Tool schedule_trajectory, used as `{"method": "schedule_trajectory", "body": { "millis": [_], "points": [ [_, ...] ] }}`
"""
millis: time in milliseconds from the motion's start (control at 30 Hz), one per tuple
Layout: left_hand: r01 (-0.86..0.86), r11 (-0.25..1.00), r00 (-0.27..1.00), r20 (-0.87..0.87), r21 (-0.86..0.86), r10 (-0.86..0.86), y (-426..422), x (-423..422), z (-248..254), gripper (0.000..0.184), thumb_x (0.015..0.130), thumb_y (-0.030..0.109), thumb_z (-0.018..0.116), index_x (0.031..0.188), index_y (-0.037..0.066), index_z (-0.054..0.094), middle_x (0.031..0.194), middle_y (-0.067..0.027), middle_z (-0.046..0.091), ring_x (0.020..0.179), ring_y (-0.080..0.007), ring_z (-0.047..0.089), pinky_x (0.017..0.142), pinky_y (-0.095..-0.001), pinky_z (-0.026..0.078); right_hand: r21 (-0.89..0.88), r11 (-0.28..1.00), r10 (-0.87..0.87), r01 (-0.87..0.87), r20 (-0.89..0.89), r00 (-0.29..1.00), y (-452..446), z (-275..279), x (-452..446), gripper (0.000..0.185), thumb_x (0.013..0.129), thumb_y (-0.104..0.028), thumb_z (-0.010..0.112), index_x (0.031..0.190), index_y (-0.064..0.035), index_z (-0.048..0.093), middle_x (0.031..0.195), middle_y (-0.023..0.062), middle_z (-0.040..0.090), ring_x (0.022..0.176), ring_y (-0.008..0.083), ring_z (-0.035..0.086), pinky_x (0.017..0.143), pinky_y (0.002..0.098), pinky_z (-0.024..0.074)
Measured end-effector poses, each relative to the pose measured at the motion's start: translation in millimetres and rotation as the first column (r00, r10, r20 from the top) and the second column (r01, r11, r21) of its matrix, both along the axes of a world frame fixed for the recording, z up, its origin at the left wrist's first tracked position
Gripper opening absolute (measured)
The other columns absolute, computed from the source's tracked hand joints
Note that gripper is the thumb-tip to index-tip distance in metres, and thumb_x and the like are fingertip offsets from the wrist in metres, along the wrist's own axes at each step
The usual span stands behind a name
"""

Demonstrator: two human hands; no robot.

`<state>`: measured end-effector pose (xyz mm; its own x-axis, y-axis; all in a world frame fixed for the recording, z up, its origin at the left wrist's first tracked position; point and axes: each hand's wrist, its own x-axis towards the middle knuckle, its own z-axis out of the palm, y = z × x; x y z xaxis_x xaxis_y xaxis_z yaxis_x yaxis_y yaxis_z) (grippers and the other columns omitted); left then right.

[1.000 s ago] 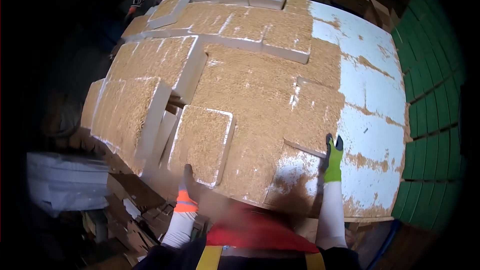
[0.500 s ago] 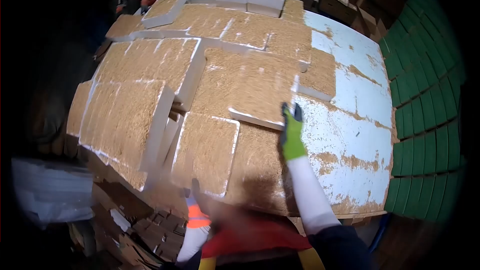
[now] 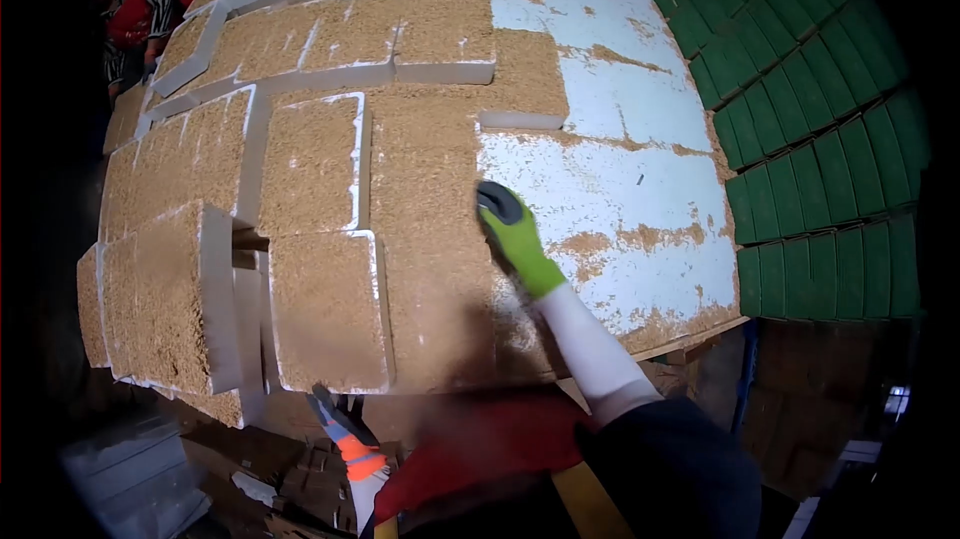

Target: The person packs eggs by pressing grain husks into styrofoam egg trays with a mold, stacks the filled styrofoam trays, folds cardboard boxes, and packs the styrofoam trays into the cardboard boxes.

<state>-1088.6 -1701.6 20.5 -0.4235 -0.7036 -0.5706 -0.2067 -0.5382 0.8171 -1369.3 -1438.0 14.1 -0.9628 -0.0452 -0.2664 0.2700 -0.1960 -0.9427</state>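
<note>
My right hand (image 3: 512, 231), in a green glove with dark fingertips, is over the line where the tan crumbly layer (image 3: 425, 209) meets the white surface (image 3: 620, 194). Its fingers are curled together, and no object shows in them. My left hand (image 3: 342, 426), in a glove with an orange cuff, is low at the front edge. Its fingers are apart, close to the near white-sided block (image 3: 325, 309) with a tan crumbly top. Directly behind that block lies a similar block (image 3: 308, 161). Whether the left fingers touch the near block I cannot tell.
Taller stacked blocks (image 3: 160, 289) stand to the left, with a narrow gap beside them. More blocks (image 3: 440, 34) line the back. Rows of green boxes (image 3: 820, 119) border the right side. Another person (image 3: 145, 9) in red and striped clothing is at the far left.
The block at my right hand has moved left and now lies behind the near block. My right hand is off it, at the white surface's edge. The view has swung right.
</note>
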Motion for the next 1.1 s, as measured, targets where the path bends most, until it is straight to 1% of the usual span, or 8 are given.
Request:
{"method": "schedule_trajectory", "body": {
  "millis": [67, 100, 200, 367, 533, 633, 800, 1100],
  "points": [
    [0.022, 1.0, 0.999, -0.025, -0.004, -0.022, -2.7, 10.9, -5.1, 0.079, 0.084, 0.058, 0.053, 0.145, 0.017, 0.023, 0.148, -0.0085, 0.023, 0.129, -0.0346, 0.033, 0.102, -0.0482, 0.034, 0.264, 0.932, -0.22, 0.247, -0.127, 0.967, 69.1, -22.5, 36.7, 0.035, 0.082, -0.011, 0.065, 0.115, -0.0045, 0.056, 0.108, 0.007, 0.062, 0.092, 0.0161, 0.06, 0.08, 0.0285, 0.0485],
    [-0.055, 0.998, 0.998, -0.017, 0.042, 0.056, 1.5, 11.9, -1.0, 0.08, 0.083, 0.059, 0.054, 0.144, 0.017, 0.023, 0.147, -0.0086, 0.025, 0.129, -0.0339, 0.034, 0.102, -0.0485, 0.033, 0.669, 0.678, -0.204, 0.306, -0.229, 0.952, 105.6, -40.8, 54.5, 0.033, 0.082, -0.019, 0.065, 0.111, -0.0041, 0.058, 0.106, 0.0096, 0.062, 0.093, 0.0236, 0.06, 0.083, 0.0336, 0.0478],
    [-0.208, 0.961, 0.978, 0.053, 0.182, 0.201, 18.3, 21.8, -4.6, 0.085, 0.079, 0.066, 0.053, 0.142, 0.016, 0.026, 0.143, -0.0092, 0.029, 0.125, -0.0348, 0.038, 0.101, -0.0515, 0.032, 0.793, 0.497, -0.32, 0.354, -0.212, 0.924, 178.2, -55.2, 72.1, 0.034, 0.083, -0.027, 0.062, 0.107, -0.0027, 0.059, 0.106, 0.0152, 0.059, 0.102, 0.031, 0.053, 0.092, 0.0412, 0.0407],
    [0.031, 0.878, 0.997, 0.049, 0.478, -0.062, 47.4, 39.6, -27.6, 0.081, 0.079, 0.066, 0.051, 0.136, 0.012, 0.032, 0.141, -0.0144, 0.035, 0.124, -0.0402, 0.039, 0.099, -0.0569, 0.031, 0.899, 0.23, -0.127, 0.373, -0.352, 0.927, 187.6, -36.8, 16.9, 0.045, 0.087, -0.038, 0.055, 0.111, 0.0003, 0.057, 0.121, 0.0193, 0.052, 0.114, 0.0361, 0.044, 0.098, 0.0451, 0.033],
    [0.135, 0.904, 0.984, 0.051, 0.405, -0.169, 77.4, 43.5, -63.9, 0.062, 0.08, 0.059, 0.056, 0.126, 0.019, 0.045, 0.124, -0.007, 0.045, 0.105, -0.0382, 0.048, 0.089, -0.0552, 0.041, 0.995, 0.085, 0.318, -0.052, 0.022, 0.948, 89.8, -65.1, 89.5, 0.071, 0.09, -0.052, 0.043, 0.136, 0.0011, 0.038, 0.143, 0.0296, 0.025, 0.136, 0.0432, 0.015, 0.11, 0.0513, 0.013],
    [0.217, 0.946, 0.966, 0.089, 0.239, -0.244, 113.9, 22.7, -45.1, 0.046, 0.082, 0.051, 0.058, 0.12, 0.025, 0.05, 0.12, -0.0022, 0.047, 0.101, -0.0344, 0.048, 0.086, -0.0526, 0.043, 0.982, 0.139, 0.57, -0.125, 0.024, 0.821, 21.4, -42.6, 153.7, 0.076, 0.088, -0.053, 0.046, 0.137, 0.0038, 0.033, 0.146, 0.0307, 0.014, 0.136, 0.0439, 0.012, 0.11, 0.0523, 0.0134],
    [0.285, 0.922, 0.95, 0.052, 0.262, -0.308, 123.0, 3.8, -7.6, 0.04, 0.082, 0.045, 0.06, 0.113, 0.02, 0.055, 0.107, -0.0005, 0.05, 0.088, -0.0262, 0.048, 0.083, -0.047, 0.046, 0.575, 0.815, 0.207, -0.071, -0.175, 0.962, -8.8, -41.8, 176.3, 0.087, 0.081, -0.039, 0.067, 0.138, 0.0088, 0.021, 0.143, 0.0298, 0.019, 0.132, 0.0407, 0.022, 0.109, 0.0445, 0.021],
    [0.064, 0.959, 0.984, 0.145, 0.278, -0.108, 91.4, -27.6, 22.2, 0.047, 0.078, 0.059, 0.061, 0.089, 0.014, 0.055, 0.074, 0.0005, 0.049, 0.073, -0.0157, 0.05, 0.069, -0.0348, 0.042, 0.298, 0.953, 0.059, -0.049, -0.025, 0.998, 55.3, 0.7, 163.0, 0.07, 0.086, -0.017, 0.063, 0.141, 0.0018, 0.024, 0.139, 0.0138, 0.036, 0.126, 0.0226, 0.035, 0.105, 0.0338, 0.0282]
  ]
}}
